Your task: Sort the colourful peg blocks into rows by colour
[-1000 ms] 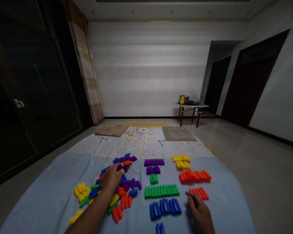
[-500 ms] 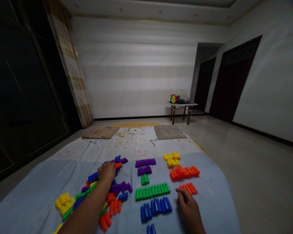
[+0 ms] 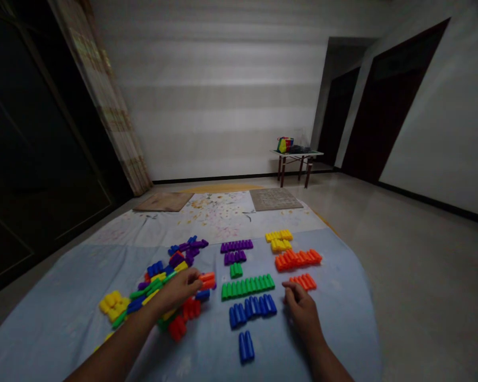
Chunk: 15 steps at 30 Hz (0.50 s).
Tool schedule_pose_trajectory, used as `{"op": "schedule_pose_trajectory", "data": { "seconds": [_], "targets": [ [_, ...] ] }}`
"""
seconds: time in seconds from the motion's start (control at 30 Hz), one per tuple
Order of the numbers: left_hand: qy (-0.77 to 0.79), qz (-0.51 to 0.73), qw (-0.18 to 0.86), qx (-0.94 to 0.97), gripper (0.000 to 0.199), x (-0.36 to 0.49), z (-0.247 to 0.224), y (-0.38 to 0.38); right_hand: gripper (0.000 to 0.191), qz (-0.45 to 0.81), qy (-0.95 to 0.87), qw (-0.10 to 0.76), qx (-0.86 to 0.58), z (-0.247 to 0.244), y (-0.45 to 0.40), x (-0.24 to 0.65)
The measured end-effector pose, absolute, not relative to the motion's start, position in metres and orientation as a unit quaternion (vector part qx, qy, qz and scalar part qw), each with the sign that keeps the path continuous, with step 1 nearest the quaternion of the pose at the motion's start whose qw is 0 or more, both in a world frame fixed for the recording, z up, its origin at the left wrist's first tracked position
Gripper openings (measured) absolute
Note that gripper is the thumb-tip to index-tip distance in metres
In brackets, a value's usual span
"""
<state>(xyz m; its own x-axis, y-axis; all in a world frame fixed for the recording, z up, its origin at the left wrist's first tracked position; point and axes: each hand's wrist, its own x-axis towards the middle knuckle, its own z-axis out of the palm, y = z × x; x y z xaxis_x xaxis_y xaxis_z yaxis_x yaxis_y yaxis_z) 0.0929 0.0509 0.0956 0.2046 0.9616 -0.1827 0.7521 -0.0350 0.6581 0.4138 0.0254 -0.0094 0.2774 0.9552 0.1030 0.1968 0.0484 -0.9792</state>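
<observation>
My left hand (image 3: 183, 289) pinches a pair of orange bullet-shaped plastic blocks (image 3: 207, 280) above the right side of a mixed pile. In that pile lie purple blocks (image 3: 199, 244), yellow blocks (image 3: 111, 300), blue blocks (image 3: 155, 268) and orange-red blocks (image 3: 177, 329). My right hand (image 3: 302, 307) rests on the cloth, holding nothing, its fingers loosely bent and thumb apart from the forefinger. Just beyond it is a short orange row (image 3: 303, 281). Left of it run a long green row (image 3: 247, 287) and a blue row (image 3: 253, 310).
Further rows stand behind: purple (image 3: 237, 246), yellow (image 3: 279, 235) and a longer orange one (image 3: 298, 259). Two blue blocks (image 3: 246, 347) lie nearer me. Two flat boards, one brown (image 3: 165, 201) and one greyish (image 3: 276, 199), lie at the table's far edge.
My left hand has moved from the back of the pile toward me and rightward, now with orange blocks in its fingers. My right hand stays by the short orange row. The view has tilted down.
</observation>
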Motion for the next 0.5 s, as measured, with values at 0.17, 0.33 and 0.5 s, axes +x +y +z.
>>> {"op": "schedule_pose_trajectory", "data": {
  "seconds": [0.17,0.33,0.5],
  "targets": [
    [0.585,0.067,0.396,0.704,0.025,0.116,0.087,0.032,0.045,0.353,-0.486,0.533,-0.595,-0.009,0.026,0.417],
    [0.6,0.04,0.331,0.727,0.026,0.125,0.072,0.029,0.045,0.366,-0.47,0.54,-0.595,-0.007,0.025,0.415],
    [0.643,0.038,0.232,0.729,0.036,0.121,0.062,0.025,0.039,0.352,-0.467,0.563,-0.584,-0.003,0.027,0.412]
  ]
}}
